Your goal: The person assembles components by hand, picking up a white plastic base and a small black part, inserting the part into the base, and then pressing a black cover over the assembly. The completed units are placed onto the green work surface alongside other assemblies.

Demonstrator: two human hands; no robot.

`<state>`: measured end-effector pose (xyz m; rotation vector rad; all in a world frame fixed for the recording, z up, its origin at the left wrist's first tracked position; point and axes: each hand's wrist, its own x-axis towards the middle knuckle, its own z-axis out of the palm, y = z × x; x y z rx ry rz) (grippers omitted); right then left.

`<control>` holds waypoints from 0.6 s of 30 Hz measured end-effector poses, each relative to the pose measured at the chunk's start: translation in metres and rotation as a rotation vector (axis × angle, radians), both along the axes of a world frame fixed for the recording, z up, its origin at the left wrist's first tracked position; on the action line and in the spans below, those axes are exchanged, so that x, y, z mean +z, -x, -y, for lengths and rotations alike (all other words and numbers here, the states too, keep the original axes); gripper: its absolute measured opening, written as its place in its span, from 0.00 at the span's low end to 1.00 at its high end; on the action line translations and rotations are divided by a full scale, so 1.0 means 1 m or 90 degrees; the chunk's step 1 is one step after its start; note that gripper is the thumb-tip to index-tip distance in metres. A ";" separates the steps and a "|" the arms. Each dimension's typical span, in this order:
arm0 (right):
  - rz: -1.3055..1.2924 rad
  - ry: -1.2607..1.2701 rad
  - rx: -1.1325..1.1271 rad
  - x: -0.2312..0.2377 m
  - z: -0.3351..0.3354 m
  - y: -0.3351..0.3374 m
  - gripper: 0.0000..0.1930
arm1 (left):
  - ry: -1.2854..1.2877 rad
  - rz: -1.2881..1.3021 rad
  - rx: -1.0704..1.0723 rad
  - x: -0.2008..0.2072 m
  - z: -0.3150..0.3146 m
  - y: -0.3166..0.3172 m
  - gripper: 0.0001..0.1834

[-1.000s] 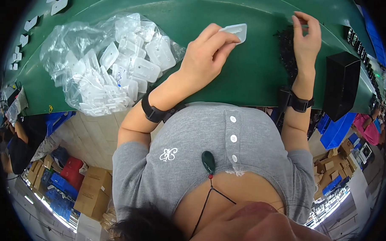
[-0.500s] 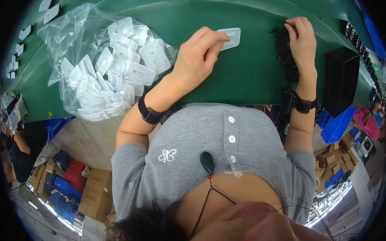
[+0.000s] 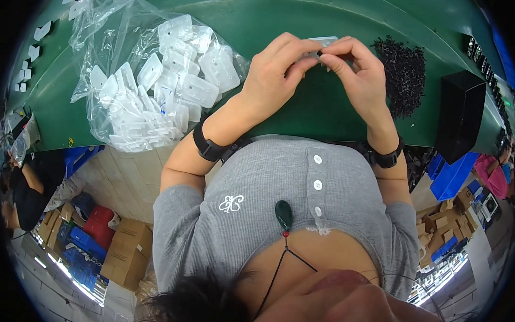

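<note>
My left hand (image 3: 279,65) and my right hand (image 3: 358,73) meet at their fingertips over the green table. The right thumb and forefinger are closed on a tiny black piece (image 3: 319,52), too small to tell its kind. Behind the fingers shows the edge of a translucent white plastic plate (image 3: 325,40); the rest of it is hidden. My left fingers are closed at this plate, and their exact grip is covered. To the right of my right hand lies a heap of tiny black pieces (image 3: 407,75).
A clear plastic bag (image 3: 103,42) full of white plates (image 3: 197,89) lies on the left of the green table (image 3: 304,111). A tall black box (image 3: 460,111) stands at right. Blue bins (image 3: 454,176) sit beyond the table edge. Another person (image 3: 32,190) is at far left.
My right hand has come left from the black heap to meet my left hand, bringing a tiny black piece. The heap is now uncovered. The view has shifted slightly.
</note>
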<state>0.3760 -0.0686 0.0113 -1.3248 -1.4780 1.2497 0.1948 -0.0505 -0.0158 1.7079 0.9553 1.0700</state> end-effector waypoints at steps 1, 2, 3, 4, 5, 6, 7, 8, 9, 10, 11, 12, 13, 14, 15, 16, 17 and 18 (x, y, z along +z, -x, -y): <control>0.015 0.009 -0.008 0.001 0.000 0.004 0.03 | -0.038 -0.012 0.005 -0.002 -0.001 0.001 0.10; 0.014 0.009 -0.006 0.001 0.000 0.005 0.03 | -0.076 -0.024 0.011 -0.004 -0.002 0.002 0.10; 0.011 0.015 -0.009 0.000 0.000 0.006 0.04 | -0.075 -0.024 0.013 -0.005 -0.002 0.002 0.10; 0.008 0.021 -0.011 -0.001 0.000 0.007 0.04 | -0.079 -0.026 0.016 -0.007 -0.002 0.003 0.10; 0.008 0.022 -0.010 -0.002 0.000 0.008 0.04 | -0.082 -0.028 0.019 -0.007 -0.002 0.004 0.09; -0.019 0.046 -0.015 -0.003 0.000 0.008 0.04 | -0.081 -0.027 0.019 -0.008 -0.002 0.004 0.09; -0.046 0.071 -0.021 -0.003 0.000 0.008 0.05 | -0.081 -0.025 0.026 -0.007 -0.002 0.005 0.09; -0.046 0.071 -0.021 -0.004 0.000 0.008 0.05 | -0.081 -0.023 0.033 -0.006 -0.002 0.005 0.09; -0.077 0.087 -0.026 -0.004 0.000 0.008 0.05 | -0.081 -0.023 0.034 -0.005 -0.002 0.006 0.09; -0.108 0.102 -0.031 -0.004 0.000 0.008 0.06 | -0.066 -0.010 0.039 -0.004 -0.002 0.006 0.08; -0.107 0.103 -0.030 -0.005 0.000 0.008 0.06 | -0.051 0.002 0.044 -0.004 -0.002 0.006 0.08; -0.092 0.100 -0.025 -0.005 0.000 0.008 0.06 | -0.050 0.002 0.044 -0.004 -0.002 0.006 0.08; -0.077 0.097 -0.021 -0.006 -0.001 0.008 0.06 | -0.049 0.005 0.048 -0.004 -0.002 0.007 0.08; -0.077 0.098 -0.020 -0.006 0.000 0.009 0.06 | -0.048 0.008 0.051 -0.004 -0.002 0.007 0.08; -0.062 0.079 -0.021 -0.005 0.000 0.010 0.06 | -0.048 0.008 0.051 -0.003 -0.002 0.007 0.08; -0.047 0.060 -0.022 -0.004 0.000 0.011 0.06 | -0.031 0.014 0.051 -0.002 -0.002 0.008 0.08; -0.047 0.060 -0.022 -0.005 0.000 0.012 0.06 | -0.015 0.020 0.050 -0.002 -0.001 0.008 0.08; -0.061 0.050 -0.027 -0.006 0.000 0.013 0.06 | -0.015 0.020 0.051 -0.002 -0.001 0.008 0.08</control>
